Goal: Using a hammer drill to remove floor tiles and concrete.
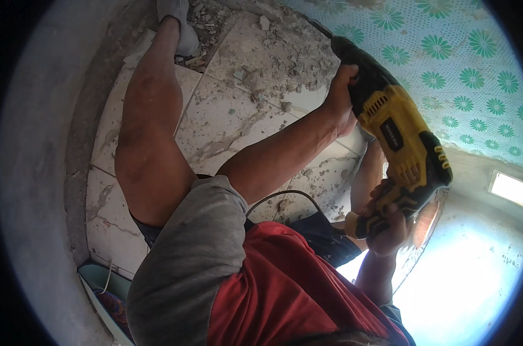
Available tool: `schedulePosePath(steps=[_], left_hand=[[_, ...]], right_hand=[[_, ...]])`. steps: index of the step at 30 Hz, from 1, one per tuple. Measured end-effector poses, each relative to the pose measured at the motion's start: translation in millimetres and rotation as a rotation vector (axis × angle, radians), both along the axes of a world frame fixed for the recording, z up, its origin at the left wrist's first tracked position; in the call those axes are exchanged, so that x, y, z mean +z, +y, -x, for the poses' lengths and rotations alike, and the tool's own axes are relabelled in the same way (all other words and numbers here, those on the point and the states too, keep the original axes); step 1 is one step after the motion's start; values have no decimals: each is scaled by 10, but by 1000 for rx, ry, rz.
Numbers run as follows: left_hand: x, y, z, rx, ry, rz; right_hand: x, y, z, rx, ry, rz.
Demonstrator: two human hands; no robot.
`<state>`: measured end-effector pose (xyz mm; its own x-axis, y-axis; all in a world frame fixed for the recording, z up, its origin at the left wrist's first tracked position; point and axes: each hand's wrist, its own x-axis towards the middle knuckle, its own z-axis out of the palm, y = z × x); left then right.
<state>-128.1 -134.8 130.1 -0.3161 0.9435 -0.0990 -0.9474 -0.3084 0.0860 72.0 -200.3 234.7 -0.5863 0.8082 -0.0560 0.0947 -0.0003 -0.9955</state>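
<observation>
A yellow and black power hammer drill (397,135) points up and left toward the seam between the floor and the flowered wall. My left hand (341,95) is wrapped around the drill's black front part. My right hand (388,222) grips the rear handle at the lower end of the tool. The bit's tip is hard to make out among the rubble. A black cord (284,196) loops from the tool across my lap. My left arm, in a grey sleeve, reaches across the middle of the picture.
Broken mortar and rubble (273,63) lie on cracked pale floor tiles (227,127). My bare leg (149,121) stretches toward a grey shoe (178,23). Wall tiles with green flowers (463,57) stand at the upper right. A bright opening (509,187) glares at the right.
</observation>
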Motion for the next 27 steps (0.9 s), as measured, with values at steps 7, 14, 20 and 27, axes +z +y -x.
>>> schedulePosePath(steps=[7, 14, 20, 27], left_hand=[[-20, -178, -57, -24, -41, 9], [-169, -267, -174, -110, -66, 39], [-249, -181, -225, -103, -67, 74], [-377, -215, -261, -108, -19, -11]], right_hand=[[-176, -168, -242, -150, -89, 154], [-516, -182, -413, -142, -47, 6], [-1452, 227, -1526, -342, 310, 635], [-534, -277, -438, -161, -54, 217]])
